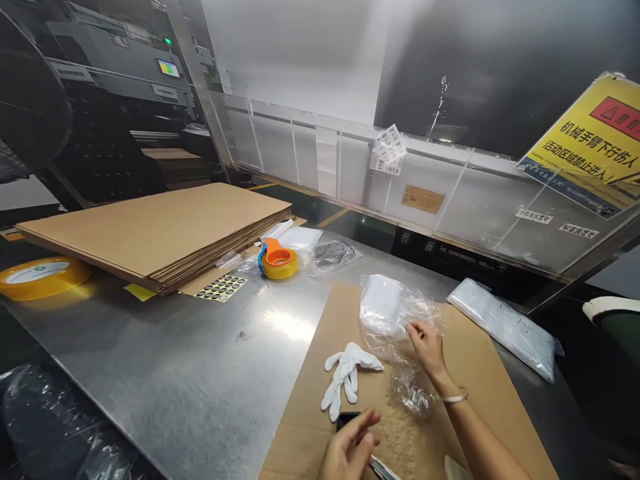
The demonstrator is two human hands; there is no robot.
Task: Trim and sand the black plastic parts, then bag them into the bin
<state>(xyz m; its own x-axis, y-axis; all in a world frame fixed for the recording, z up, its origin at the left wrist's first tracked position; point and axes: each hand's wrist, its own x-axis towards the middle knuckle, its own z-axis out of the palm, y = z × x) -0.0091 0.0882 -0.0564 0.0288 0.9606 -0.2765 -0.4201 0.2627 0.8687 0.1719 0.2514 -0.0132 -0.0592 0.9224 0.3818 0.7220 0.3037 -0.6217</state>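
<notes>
My right hand [427, 343] is closed, its thumb and fingertips pinched at a clear plastic bag [383, 307] with white content, which lies on a brown cardboard sheet [480, 360]. Crumpled clear film [413, 390] lies just below that hand. Nearer to me, my left hand [350, 447] has loosely bent fingers, apart, with nothing seen between them. Beside it are a dark object [346, 419], partly covered by the hand, and a slim metallic item [383, 469] whose kind I cannot make out. White gloves [347, 373] lie on the cardboard between the bag and my left hand.
Stacked cardboard sheets [165, 230] cover the metal table's [200, 373] far left. Around them are a yellow tape roll [43, 277], an orange tape dispenser [279, 259] and a sticker sheet [220, 288]. A wrapped white packet [503, 327] lies right; a transparent guard panel [350, 160] stands behind.
</notes>
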